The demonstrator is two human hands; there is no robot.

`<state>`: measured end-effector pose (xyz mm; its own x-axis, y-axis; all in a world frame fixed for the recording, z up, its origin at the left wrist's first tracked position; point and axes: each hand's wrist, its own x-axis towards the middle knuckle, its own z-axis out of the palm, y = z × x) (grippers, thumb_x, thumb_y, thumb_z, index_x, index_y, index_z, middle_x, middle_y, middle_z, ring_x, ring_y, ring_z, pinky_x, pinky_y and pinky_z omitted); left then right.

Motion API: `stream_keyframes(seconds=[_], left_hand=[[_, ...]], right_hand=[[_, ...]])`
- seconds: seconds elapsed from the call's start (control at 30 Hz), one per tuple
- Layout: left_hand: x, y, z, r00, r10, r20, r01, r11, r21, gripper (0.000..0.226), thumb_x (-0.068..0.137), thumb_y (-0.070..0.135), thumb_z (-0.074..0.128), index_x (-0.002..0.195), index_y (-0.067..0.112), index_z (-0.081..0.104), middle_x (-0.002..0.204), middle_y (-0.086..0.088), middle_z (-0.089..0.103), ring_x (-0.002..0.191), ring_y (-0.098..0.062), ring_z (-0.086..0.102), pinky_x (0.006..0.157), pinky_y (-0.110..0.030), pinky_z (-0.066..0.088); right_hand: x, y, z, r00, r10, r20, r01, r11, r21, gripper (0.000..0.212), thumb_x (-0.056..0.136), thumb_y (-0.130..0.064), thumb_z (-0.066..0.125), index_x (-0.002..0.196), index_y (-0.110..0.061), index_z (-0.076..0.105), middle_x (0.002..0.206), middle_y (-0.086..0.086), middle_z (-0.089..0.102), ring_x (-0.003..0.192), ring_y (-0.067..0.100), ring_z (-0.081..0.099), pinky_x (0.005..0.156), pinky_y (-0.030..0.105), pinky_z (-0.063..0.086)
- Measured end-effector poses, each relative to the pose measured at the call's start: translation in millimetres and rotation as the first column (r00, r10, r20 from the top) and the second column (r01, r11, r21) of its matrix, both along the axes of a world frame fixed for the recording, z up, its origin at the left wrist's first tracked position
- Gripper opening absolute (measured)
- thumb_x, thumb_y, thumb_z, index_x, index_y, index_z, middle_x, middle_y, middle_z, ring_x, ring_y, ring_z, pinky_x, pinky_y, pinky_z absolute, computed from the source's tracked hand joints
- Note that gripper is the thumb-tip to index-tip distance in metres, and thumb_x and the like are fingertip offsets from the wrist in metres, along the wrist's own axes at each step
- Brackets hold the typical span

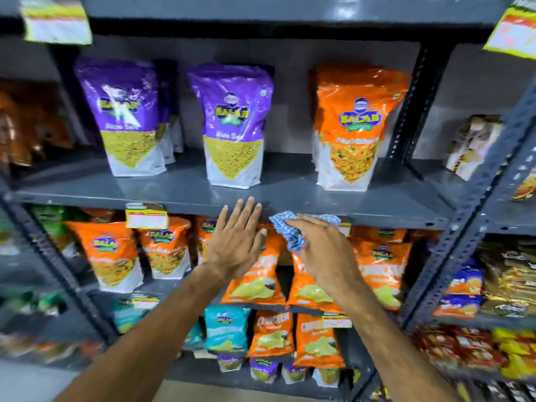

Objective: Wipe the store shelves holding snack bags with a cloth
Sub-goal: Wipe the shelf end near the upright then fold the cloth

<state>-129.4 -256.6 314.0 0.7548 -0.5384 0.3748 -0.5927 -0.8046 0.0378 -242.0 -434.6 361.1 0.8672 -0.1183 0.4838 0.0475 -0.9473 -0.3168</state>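
A dark grey metal shelf [179, 188] runs across the middle, bearing two purple snack bags [235, 123] [127, 114] and an orange snack bag [352, 126]. My right hand [322, 250] is shut on a crumpled blue-and-white cloth [285, 229], just below the shelf's front edge. To its left my left hand [236, 242] is open and flat, fingers spread, fingertips reaching the shelf's front lip. Both hands hang in front of orange chip bags [255, 280] on the shelf below.
Price tags hang from the shelf edges [146, 216] [56, 21] [514, 33]. Perforated uprights [475, 204] [420, 100] frame the bay. Lower shelves hold orange, teal [226, 329] and purple bags; the neighbouring bay at right holds more packets [475, 143].
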Motion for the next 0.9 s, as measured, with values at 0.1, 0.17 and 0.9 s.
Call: stream_keyframes(seconds=[0.1,0.17,0.9], left_hand=[[14.1,58.0,-10.5,1.000,0.007,0.009,-0.008,1.000,0.004,0.069,0.103,0.050,0.013,0.162,0.015,0.021,0.171,-0.005,0.015,0.159,-0.024,0.012,0.128,-0.053,0.013],[22.2,99.2,-23.6,1.000,0.011,-0.010,-0.010,1.000,0.012,0.067,0.104,0.048,0.017,0.162,0.014,0.022,0.171,-0.005,0.016,0.159,-0.024,0.013,0.128,-0.051,0.012],[122.3,257.6,-288.7,0.870,0.187,-0.456,-0.049,0.954,0.297,0.090,0.083,0.058,-0.019,0.162,0.018,-0.008,0.172,0.000,-0.010,0.159,-0.021,-0.011,0.128,-0.052,-0.006]], right_hand=[[22.5,54.5,-15.2,1.000,0.027,0.015,-0.028,0.999,0.029,0.069,0.076,0.002,0.057,0.135,-0.031,0.061,0.139,-0.007,0.061,0.130,0.013,0.053,0.107,0.027,0.041],[41.5,94.7,-32.3,0.999,0.049,-0.004,-0.049,0.997,0.051,0.068,0.074,-0.001,0.056,0.135,-0.030,0.062,0.138,-0.007,0.061,0.129,0.013,0.054,0.107,0.028,0.043],[228.5,253.2,-337.0,0.876,-0.095,-0.472,0.085,0.995,-0.042,0.057,0.099,-0.053,0.024,0.141,-0.027,0.051,0.149,0.005,0.049,0.144,0.031,0.035,0.107,0.069,0.028]])
